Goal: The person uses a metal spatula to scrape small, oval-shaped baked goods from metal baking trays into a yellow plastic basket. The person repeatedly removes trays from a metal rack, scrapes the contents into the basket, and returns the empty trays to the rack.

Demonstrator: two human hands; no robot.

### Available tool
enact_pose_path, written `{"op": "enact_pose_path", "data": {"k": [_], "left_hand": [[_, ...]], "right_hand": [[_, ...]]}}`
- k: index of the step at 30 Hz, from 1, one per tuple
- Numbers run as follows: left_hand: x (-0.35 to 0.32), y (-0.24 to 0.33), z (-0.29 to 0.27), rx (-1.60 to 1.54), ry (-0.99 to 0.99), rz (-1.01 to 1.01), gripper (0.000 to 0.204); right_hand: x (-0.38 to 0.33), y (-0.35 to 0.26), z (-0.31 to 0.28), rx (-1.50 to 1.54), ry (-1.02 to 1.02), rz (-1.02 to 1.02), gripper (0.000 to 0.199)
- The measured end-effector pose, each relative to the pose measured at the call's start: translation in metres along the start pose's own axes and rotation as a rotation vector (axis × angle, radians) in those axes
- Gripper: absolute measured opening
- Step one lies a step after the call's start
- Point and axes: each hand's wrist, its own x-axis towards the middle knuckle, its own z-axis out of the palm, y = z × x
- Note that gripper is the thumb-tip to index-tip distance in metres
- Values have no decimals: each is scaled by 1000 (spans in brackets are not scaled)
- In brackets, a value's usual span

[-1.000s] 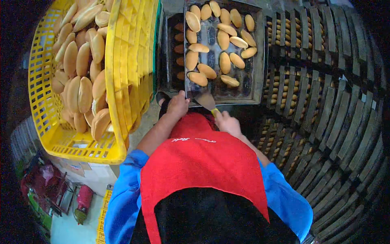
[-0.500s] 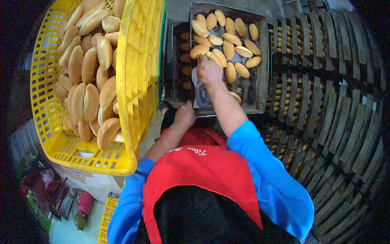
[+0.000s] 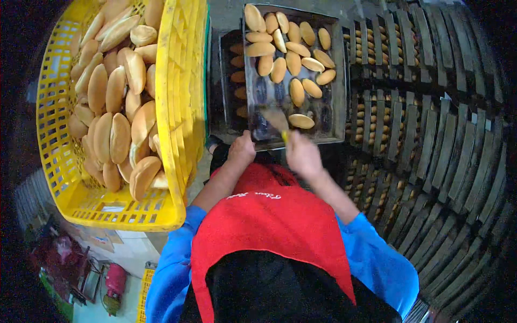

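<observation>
My right hand (image 3: 303,156), a little blurred, is closed round the yellow handle of a flat scraper (image 3: 276,118). The scraper's blade is over the near left part of a dark metal baking tray (image 3: 343,81). With my left hand (image 3: 242,148) I grip the near left corner of that tray. Several golden bread rolls (image 3: 293,63) lie loose toward its far side, some tipped on their sides. One roll (image 3: 301,121) lies apart, just right of the blade.
On the left stands a stack of yellow plastic crates (image 3: 177,118), the top one heaped with bread rolls (image 3: 120,134). Another dark tray with rolls (image 3: 237,77) sits lower, beside mine. Racks (image 3: 388,126) of stacked trays with rolls fill the right side.
My right hand has drawn back toward me, bringing the scraper into sight. Rolls at the tray's left have shifted toward the far side. My left hand stays at the corner.
</observation>
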Motion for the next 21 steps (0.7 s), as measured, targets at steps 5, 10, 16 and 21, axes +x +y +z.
{"op": "enact_pose_path", "data": {"k": [5, 10, 16, 21], "left_hand": [[-2, 4, -7, 51, -3, 6, 26], [-2, 9, -7, 63, 13, -15, 26], [2, 13, -5, 98, -1, -75, 26], [-2, 16, -3, 109, 18, -88, 27]], "right_hand": [[-32, 9, 40, -135, -131, 261, 30], [43, 19, 23, -77, -164, 312, 19], [123, 52, 8, -87, -112, 315, 20], [193, 68, 0, -124, -103, 279, 25]]}}
